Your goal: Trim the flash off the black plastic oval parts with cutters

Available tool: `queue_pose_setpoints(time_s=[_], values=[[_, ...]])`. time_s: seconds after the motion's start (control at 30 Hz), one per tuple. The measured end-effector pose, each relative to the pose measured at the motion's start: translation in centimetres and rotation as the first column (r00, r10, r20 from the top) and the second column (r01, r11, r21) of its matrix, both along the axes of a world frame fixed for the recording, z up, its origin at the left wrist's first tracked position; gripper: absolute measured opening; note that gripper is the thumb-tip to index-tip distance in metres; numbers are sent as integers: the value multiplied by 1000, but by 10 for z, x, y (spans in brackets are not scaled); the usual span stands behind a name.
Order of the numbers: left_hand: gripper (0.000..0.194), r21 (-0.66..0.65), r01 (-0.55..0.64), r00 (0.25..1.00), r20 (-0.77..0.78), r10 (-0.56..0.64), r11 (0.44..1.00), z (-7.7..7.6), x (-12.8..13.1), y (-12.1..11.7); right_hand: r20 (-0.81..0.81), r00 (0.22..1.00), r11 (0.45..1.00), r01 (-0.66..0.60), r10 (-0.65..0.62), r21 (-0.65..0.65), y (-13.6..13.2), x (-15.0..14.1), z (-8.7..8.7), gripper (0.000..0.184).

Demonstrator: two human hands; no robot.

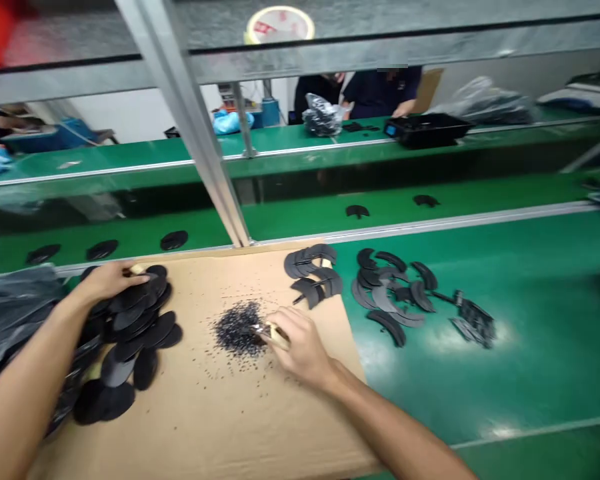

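Left hand on the pile of black discs at left of the cardboard, fingers curled over the top discs, firm pinch or not: can't tell. Right hand closed round a small cutter, its tip at the heap of black bits mid-cardboard. Curved black pieces on the cardboard's far right corner, more loose curved parts just right of it on the green worktop; dark plastic bag far left
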State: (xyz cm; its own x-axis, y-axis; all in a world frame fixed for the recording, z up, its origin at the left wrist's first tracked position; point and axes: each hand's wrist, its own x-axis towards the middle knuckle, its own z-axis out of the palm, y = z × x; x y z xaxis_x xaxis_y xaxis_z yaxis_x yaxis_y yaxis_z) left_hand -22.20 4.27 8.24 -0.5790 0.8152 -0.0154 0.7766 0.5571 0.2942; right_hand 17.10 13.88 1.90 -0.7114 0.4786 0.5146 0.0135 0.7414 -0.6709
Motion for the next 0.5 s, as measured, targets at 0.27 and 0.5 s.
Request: queue_pose_setpoints(time_s=[0.27, 0.5], values=[[52, 63, -14, 1000, 4, 14, 998, 13, 43, -4, 30, 998, 948, 66, -60, -311, -5, 1, 2, 4], [26, 466, 241, 902, 215, -374, 851, -5, 170, -5, -113, 990, 541, -142, 87, -829, 1, 0, 18, 39]])
